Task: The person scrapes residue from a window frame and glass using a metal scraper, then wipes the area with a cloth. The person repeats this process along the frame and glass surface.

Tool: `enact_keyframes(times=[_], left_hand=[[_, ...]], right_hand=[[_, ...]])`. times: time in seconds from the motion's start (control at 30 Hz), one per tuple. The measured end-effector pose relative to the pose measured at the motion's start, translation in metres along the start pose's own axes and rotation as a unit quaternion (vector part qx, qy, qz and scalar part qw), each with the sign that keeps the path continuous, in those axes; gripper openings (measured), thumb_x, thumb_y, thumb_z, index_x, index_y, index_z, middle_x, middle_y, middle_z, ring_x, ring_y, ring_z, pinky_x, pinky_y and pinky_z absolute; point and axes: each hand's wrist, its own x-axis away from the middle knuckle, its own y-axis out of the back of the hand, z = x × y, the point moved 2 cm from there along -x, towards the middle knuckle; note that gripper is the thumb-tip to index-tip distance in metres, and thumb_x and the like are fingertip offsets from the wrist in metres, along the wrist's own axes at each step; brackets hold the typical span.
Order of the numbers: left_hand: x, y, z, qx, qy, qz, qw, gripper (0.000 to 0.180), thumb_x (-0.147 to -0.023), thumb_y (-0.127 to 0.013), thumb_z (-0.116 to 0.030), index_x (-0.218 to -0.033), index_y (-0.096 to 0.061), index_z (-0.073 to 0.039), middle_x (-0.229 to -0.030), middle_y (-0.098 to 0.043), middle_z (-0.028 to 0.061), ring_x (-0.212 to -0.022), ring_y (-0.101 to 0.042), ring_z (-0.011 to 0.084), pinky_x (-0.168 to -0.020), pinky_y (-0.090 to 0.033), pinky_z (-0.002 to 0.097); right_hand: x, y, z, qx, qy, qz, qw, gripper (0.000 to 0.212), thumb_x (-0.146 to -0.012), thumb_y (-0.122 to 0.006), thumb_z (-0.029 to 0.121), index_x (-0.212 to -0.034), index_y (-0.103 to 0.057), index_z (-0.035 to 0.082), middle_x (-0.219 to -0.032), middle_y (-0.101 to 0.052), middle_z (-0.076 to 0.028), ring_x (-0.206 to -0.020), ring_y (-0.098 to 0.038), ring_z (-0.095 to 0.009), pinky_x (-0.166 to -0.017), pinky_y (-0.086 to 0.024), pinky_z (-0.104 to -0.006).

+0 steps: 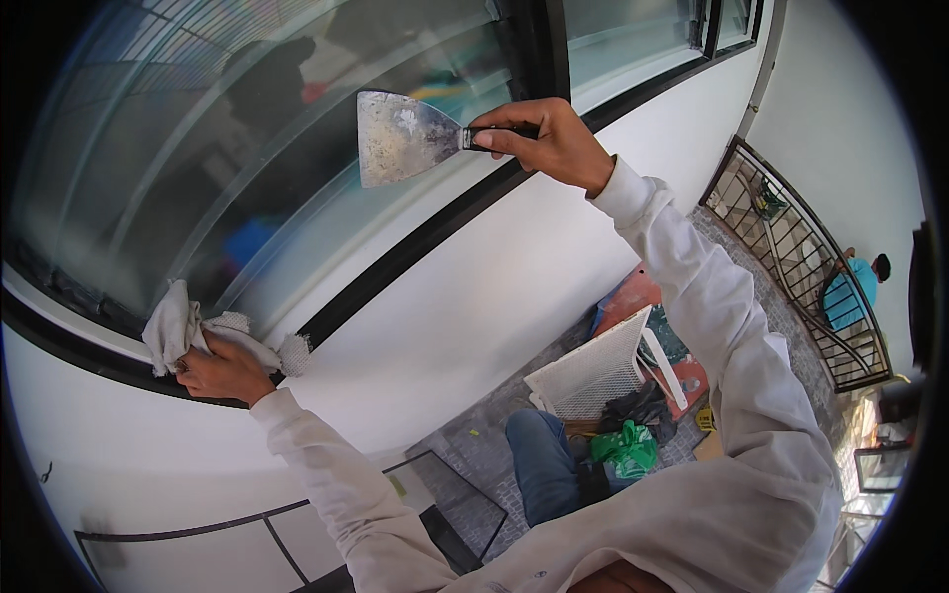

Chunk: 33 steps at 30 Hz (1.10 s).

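Note:
My right hand (554,143) is closed around the black handle of a putty knife (407,136). Its wide, stained metal blade points left, in front of the window glass (287,128); whether it touches the pane I cannot tell. Lower left, my left hand (225,372) grips a crumpled whitish rag (176,321) at the bottom edge of the window. Part of the rag lies over the black window frame (395,259). Behind the glass, blurred shapes and reflections show.
Below the window runs a white wall (474,306). On the paved floor lie a white mesh panel (591,376), a green plastic bag (627,450) and dark-framed panels (460,499). To the right, a person in a blue shirt (848,295) is beyond a metal railing (801,267).

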Motion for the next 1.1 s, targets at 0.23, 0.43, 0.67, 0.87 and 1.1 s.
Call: enact_keyframes(times=[0.23,0.43,0.67,0.87,1.1], left_hand=[[0.015,-0.012,-0.005,0.107,-0.011,-0.1,0.989,0.035,-0.097,-0.059,-0.036,-0.118,-0.067,-0.01,-0.12,-0.066,0.0114,-0.104,-0.057,0.0358,-0.082,-0.039,0.0481],[0.013,-0.018,-0.002,0.085,-0.017,-0.133,0.987,0.035,-0.096,-0.06,-0.037,-0.118,-0.067,-0.011,-0.117,-0.064,0.0137,-0.105,-0.057,0.0355,-0.082,-0.039,0.0484],[0.014,-0.02,0.002,0.094,-0.018,-0.135,0.986,0.033,-0.093,-0.063,-0.035,-0.113,-0.069,-0.009,-0.109,-0.065,0.0162,-0.099,-0.057,0.0361,-0.082,-0.039,0.0483],[0.014,-0.024,0.007,0.093,-0.02,-0.124,0.988,0.034,-0.093,-0.065,-0.036,-0.113,-0.069,-0.008,-0.112,-0.066,0.0152,-0.098,-0.058,0.0369,-0.083,-0.04,0.0496],[0.016,-0.025,0.01,0.081,-0.022,-0.119,0.989,0.039,-0.094,-0.063,-0.036,-0.123,-0.065,-0.011,-0.12,-0.065,0.0153,-0.103,-0.059,0.036,-0.084,-0.041,0.0501]], right_hand=[[-0.037,-0.023,0.02,0.145,0.018,-0.032,0.989,0.027,-0.085,-0.078,0.031,-0.097,-0.079,0.007,-0.08,-0.075,-0.01,-0.072,-0.07,-0.019,-0.069,-0.055,-0.0307],[-0.025,-0.029,0.024,0.111,0.005,-0.065,0.992,0.025,-0.085,-0.077,0.028,-0.095,-0.079,0.005,-0.075,-0.073,-0.011,-0.065,-0.07,-0.018,-0.064,-0.054,-0.0309],[-0.028,-0.048,0.023,0.122,0.108,-0.039,0.986,0.028,-0.085,-0.078,0.031,-0.096,-0.078,0.004,-0.073,-0.073,-0.012,-0.06,-0.067,-0.016,-0.06,-0.053,-0.0277],[-0.019,-0.034,0.015,0.113,-0.042,-0.079,0.99,0.028,-0.086,-0.078,0.03,-0.096,-0.079,0.004,-0.075,-0.074,-0.011,-0.063,-0.068,-0.014,-0.06,-0.054,-0.0257],[-0.029,-0.033,0.014,0.135,-0.048,-0.061,0.988,0.03,-0.086,-0.078,0.033,-0.096,-0.079,0.005,-0.076,-0.074,-0.009,-0.064,-0.067,-0.013,-0.06,-0.053,-0.0256]])
